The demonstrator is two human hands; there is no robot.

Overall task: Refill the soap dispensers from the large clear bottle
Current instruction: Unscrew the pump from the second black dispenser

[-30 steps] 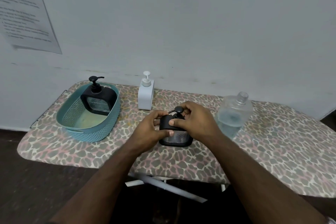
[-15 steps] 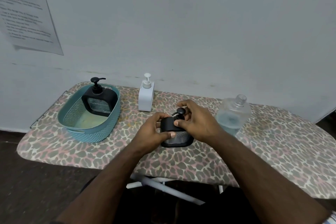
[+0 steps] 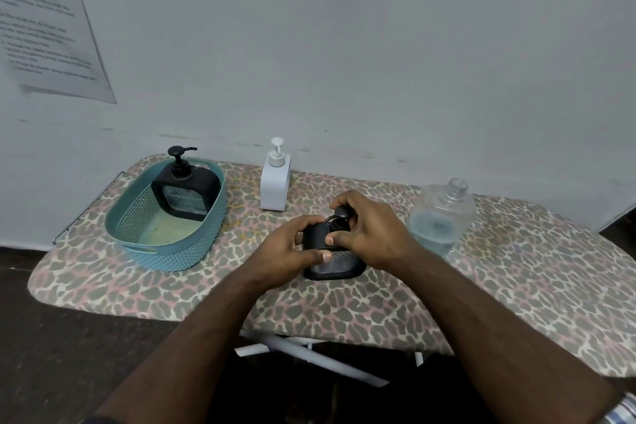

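1. Black dispenser (image 3: 332,260) stands on the counter (image 3: 516,286) between both hands, upright or near it.
2. Left hand (image 3: 287,251) wraps the dispenser's left shoulder, thumb laid across its front; clamped on the body.
3. Right hand (image 3: 370,234) curls round the pump head (image 3: 341,213), fingers and thumb pinching the collar below it; looks like unscrewing or screwing the pump, cannot tell which.
4. Handling guess: rigid plastic body, smooth, probably light if near empty, so it can spin under torque; hold low and firm on the flat sides with the left, twist at the ribbed collar, not the thin spout.
5. Large clear bottle (image 3: 438,220) stands just right of the right hand, cap off, roughly half full of bluish liquid. Likely heavy-ish, thin walls that flex when squeezed; take it round the wide belly, not the neck. Open top means spill risk if bumped.
6. White dispenser (image 3: 274,184) sits beyond the left hand, pump on.
7. Teal basket (image 3: 165,251) lies well left of the left hand, holding a 2nd black dispenser (image 3: 184,188), pump on.
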